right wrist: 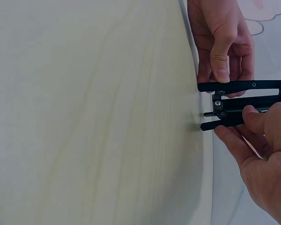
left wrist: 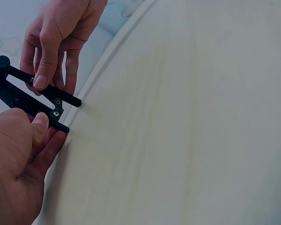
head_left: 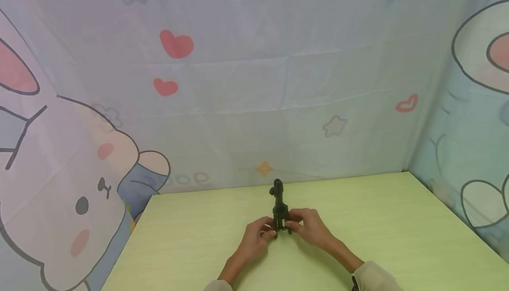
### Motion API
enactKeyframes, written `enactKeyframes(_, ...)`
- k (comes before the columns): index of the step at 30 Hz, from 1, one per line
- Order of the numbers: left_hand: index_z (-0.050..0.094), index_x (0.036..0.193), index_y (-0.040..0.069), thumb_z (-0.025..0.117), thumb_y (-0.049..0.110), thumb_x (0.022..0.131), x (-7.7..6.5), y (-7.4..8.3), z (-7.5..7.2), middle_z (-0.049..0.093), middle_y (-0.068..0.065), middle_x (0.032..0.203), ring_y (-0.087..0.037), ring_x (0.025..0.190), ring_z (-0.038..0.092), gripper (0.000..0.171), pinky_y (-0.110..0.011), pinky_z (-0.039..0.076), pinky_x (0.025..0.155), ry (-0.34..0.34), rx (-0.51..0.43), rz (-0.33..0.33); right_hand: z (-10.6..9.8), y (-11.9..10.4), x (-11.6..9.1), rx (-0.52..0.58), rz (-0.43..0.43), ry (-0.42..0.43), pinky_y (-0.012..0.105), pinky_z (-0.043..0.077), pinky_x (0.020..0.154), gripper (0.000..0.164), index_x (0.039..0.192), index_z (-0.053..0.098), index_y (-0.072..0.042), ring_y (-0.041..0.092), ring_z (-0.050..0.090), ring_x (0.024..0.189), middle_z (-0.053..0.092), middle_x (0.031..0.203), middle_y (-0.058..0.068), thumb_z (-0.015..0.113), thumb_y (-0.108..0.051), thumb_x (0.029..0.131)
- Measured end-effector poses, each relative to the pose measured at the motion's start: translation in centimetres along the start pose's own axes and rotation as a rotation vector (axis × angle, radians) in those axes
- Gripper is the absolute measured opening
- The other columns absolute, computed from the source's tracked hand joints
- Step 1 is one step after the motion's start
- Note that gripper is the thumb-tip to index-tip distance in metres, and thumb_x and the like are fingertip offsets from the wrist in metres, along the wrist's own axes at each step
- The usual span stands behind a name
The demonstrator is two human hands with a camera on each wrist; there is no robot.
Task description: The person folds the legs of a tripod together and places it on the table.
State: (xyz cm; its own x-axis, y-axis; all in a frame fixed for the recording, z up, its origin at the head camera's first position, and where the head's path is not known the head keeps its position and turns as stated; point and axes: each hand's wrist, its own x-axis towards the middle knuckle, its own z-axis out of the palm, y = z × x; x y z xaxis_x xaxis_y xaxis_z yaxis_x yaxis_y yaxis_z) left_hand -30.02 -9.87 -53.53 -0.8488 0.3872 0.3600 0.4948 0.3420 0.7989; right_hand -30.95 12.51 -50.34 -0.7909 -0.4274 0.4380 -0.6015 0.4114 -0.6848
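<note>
A small black tripod [head_left: 280,200] stands over the middle of the table, its head and side knob at the top and its legs downward. My left hand [head_left: 253,239] pinches one leg between thumb and fingers, seen close in the left wrist view with the thumb on the black leg [left wrist: 61,125]. From the other side my right hand [head_left: 313,229] grips another leg [right wrist: 236,122], thumb above and fingers beneath. A metal hinge piece [right wrist: 218,102] with screws sits between the legs. The tripod's upper part is cut off in both wrist views.
The pale yellow-green table [head_left: 191,238] reaches back to a cloth backdrop [head_left: 246,83] printed with hearts and stars. More printed cloth [head_left: 473,141] closes off the right side, and a cartoon rabbit [head_left: 67,185] covers the left.
</note>
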Motion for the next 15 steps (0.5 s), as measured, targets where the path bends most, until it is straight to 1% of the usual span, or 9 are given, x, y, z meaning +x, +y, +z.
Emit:
enactKeyframes(8,0.071,0.109,0.006,0.067,-0.002,0.098,0.16,-0.28,0.39,0.073,-0.006,0.104,-0.02,0.095,0.072,0.014,-0.027,0.059,0.084,0.036,-0.034,-0.031,0.2,-0.44,0.06,-0.024,-0.015,0.013,0.031,0.058,0.073,0.007,0.1,0.076,-0.003,0.014,0.072,0.081,0.079,0.093,0.006,0.073,0.0,0.094)
enactKeyframes(11,0.071,0.109,0.006,0.068,0.0,0.098,0.16,-0.26,0.35,0.073,-0.005,0.104,-0.021,0.095,0.073,0.013,-0.027,0.059,0.084,0.038,-0.031,-0.039,0.17,-0.31,0.06,-0.032,-0.018,0.007,0.031,0.058,0.072,0.008,0.1,0.077,-0.005,0.014,0.072,0.081,0.079,0.093,0.005,0.073,0.0,0.094)
enactKeyframes(15,0.071,0.108,0.006,0.069,0.001,0.098,0.12,-0.03,0.22,0.073,-0.005,0.105,-0.02,0.096,0.073,0.011,-0.027,0.059,0.085,0.033,-0.019,-0.047,0.1,-0.01,0.08,-0.034,0.011,-0.018,0.029,0.058,0.069,0.01,0.102,0.078,-0.009,0.011,0.071,0.082,0.078,0.094,0.001,0.074,-0.003,0.095)
